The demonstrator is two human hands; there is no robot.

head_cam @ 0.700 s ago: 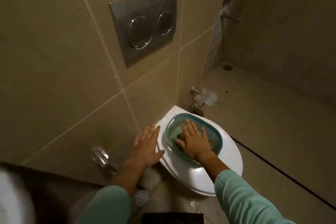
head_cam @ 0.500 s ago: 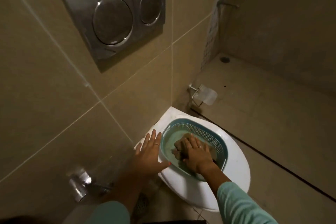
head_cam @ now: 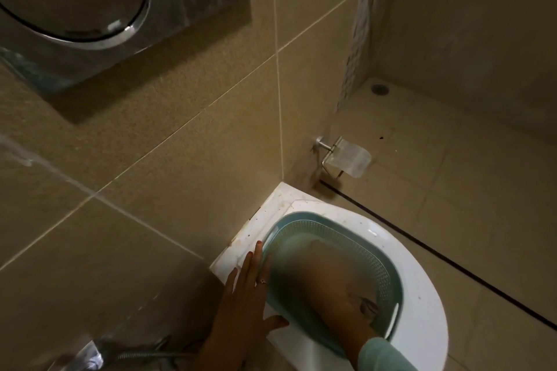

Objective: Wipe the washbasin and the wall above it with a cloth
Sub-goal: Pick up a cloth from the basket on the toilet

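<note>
A teal plastic basket (head_cam: 376,253) sits on the closed white toilet lid (head_cam: 422,295). My right hand (head_cam: 334,280) is down inside the basket, smeared by motion blur; it merges with a brownish cloth there, which I cannot make out separately. My left hand (head_cam: 244,304) lies flat with fingers spread against the basket's left rim and the lid, holding nothing. No washbasin is in view. The beige tiled wall (head_cam: 180,144) fills the left half of the head view.
A steel flush plate (head_cam: 90,9) with two round buttons is on the wall at top left. A paper holder (head_cam: 346,158) sticks out beside the toilet. A metal spray hose (head_cam: 144,355) hangs at bottom left. The shower floor with a drain (head_cam: 380,89) lies far right.
The camera has moved closer to the wall and down. My right hand went from flat in the basket to curled on the brown cloth, and is now blurred. My left hand stayed on the rim.
</note>
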